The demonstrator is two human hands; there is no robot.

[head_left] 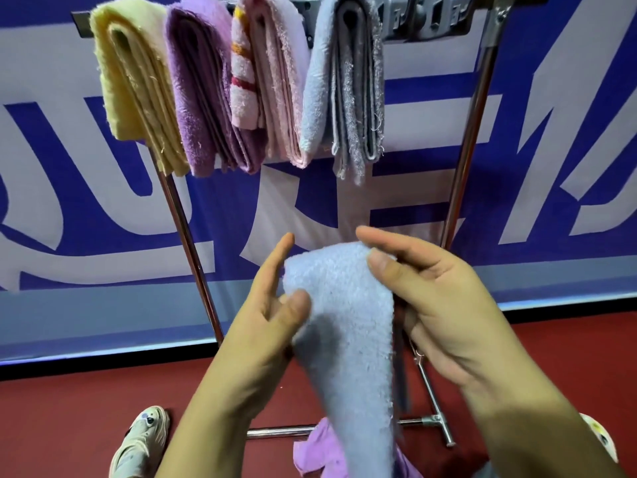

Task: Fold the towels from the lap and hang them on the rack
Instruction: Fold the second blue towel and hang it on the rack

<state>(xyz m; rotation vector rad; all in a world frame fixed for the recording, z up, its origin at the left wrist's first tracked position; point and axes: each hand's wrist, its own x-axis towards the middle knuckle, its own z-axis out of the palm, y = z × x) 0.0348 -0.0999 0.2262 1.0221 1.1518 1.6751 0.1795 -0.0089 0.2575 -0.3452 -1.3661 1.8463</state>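
A folded light blue towel (344,332) hangs between my hands in front of the rack. My left hand (265,305) pinches its left edge with the thumb on the front face, fingers stretched up behind. My right hand (431,298) grips its upper right corner, thumb on the front. On the metal rack (465,167) hang several folded towels: yellow (134,81), purple (203,91), pink with a striped piece (272,81), and blue-grey (344,81). A lilac towel (320,450) lies low down on my lap.
Behind the rack stands a blue and white banner wall (551,150). The floor (69,408) is dark red. My left shoe (141,439) shows at the bottom left, and part of the right shoe (599,436) at the bottom right. The rack's bar has bare room right of the grey towel.
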